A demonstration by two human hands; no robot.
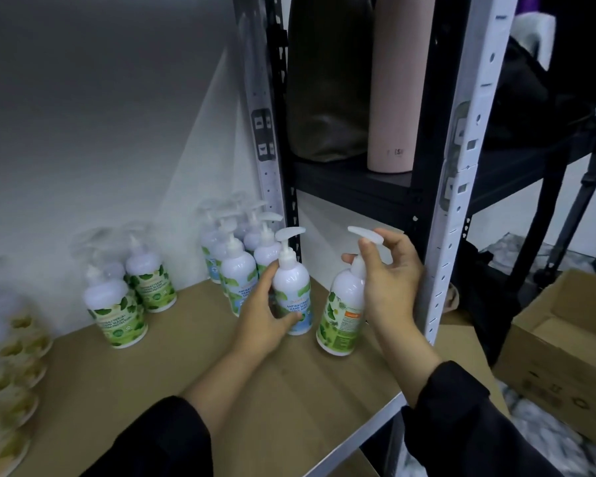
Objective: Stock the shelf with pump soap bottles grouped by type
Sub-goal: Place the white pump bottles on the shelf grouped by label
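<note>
Reaching in from dark sleeves, both hands work at the front right of the shelf [193, 359]. The right hand [389, 277] grips the pump neck of a green bottle [341, 315], fingers curled round the collar under the nozzle; the bottle leans left, its base on or just off the board, I cannot tell which. Just beside it, the left hand [265, 318] wraps the body of a blue bottle [293, 290], which stands upright on the shelf. Judging by this, the step in hand is sorting two bottles into their groups. The blue bottle already touches the blue group [238, 256] behind it, so the left hand need only let go. The green bottle calls for a carry leftward across the bare board to the green group [131, 290], which stands well apart near the back wall. Blurred yellow bottles [7, 366] crowd the far left edge.
</note>
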